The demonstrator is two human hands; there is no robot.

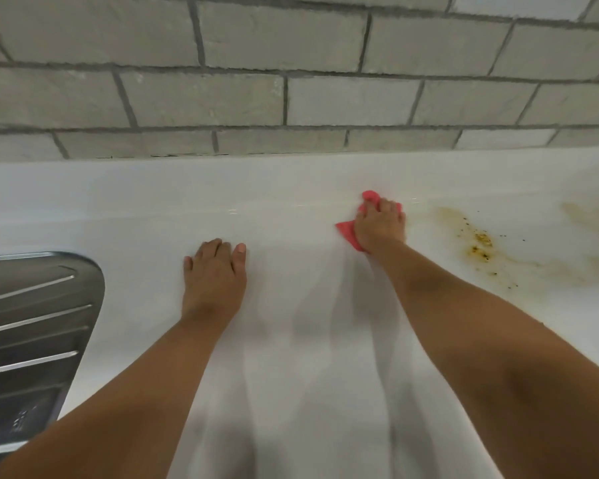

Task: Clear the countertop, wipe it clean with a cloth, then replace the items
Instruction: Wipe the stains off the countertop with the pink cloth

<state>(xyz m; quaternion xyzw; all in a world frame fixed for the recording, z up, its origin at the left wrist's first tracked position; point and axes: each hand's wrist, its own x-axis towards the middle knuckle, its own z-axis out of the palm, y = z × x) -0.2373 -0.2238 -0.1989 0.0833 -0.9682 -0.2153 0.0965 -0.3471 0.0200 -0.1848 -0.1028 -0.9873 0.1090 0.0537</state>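
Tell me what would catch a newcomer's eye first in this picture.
The pink cloth, gripped by the right hand, stands out against the white countertop. Just right of it spreads a yellow-brown stain with dark specks. The left hand rests flat on the counter, and a steel drainboard sits at the left edge.

The white countertop (291, 188) bears a pink cloth (347, 234), a yellowish crumb-speckled stain (481, 243) and a steel drainboard (32, 305).

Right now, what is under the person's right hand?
A bunched pink cloth lies under the right hand, on the white countertop. Its corners stick out past the fingers and beside the wrist. The countertop beneath it is covered.
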